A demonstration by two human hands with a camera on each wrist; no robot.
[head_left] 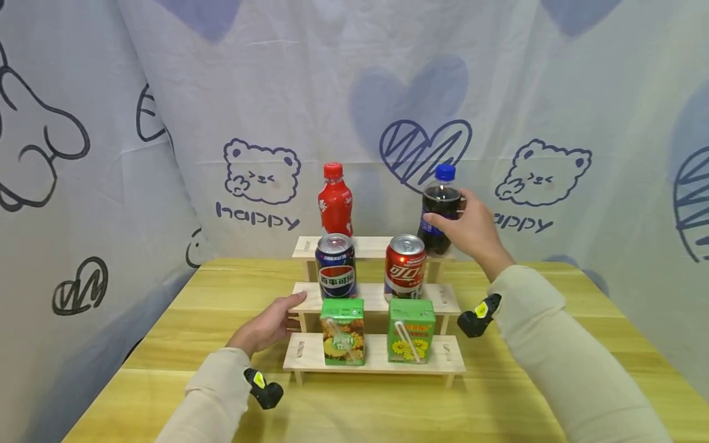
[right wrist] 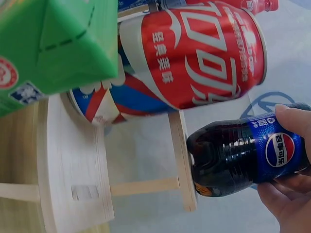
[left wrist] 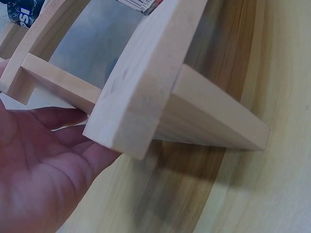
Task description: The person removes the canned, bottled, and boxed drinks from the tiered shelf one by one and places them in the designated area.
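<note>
My right hand point(head_left: 473, 227) grips a Pepsi bottle point(head_left: 441, 195) of dark cola with a blue cap and label, thumb across the front. The bottle is upright, its base at the right end of the top step; the right wrist view shows the base against that board. With my left hand point(head_left: 271, 326) I hold the left side of a three-step wooden display stand point(head_left: 371, 363), thumb at the middle step's end. In the left wrist view the fingers point(left wrist: 60, 116) reach under and behind the wood, their tips partly hidden.
A red bottle point(head_left: 335, 206) stands on the top step's left. The middle step bears a blue Pepsi can point(head_left: 336, 271) and a red cola can point(head_left: 405, 271). Two green drink cartons, left point(head_left: 343, 332) and right point(head_left: 411, 332), stand on the lowest step. A printed curtain point(head_left: 332, 86) hangs behind the table point(head_left: 210, 307).
</note>
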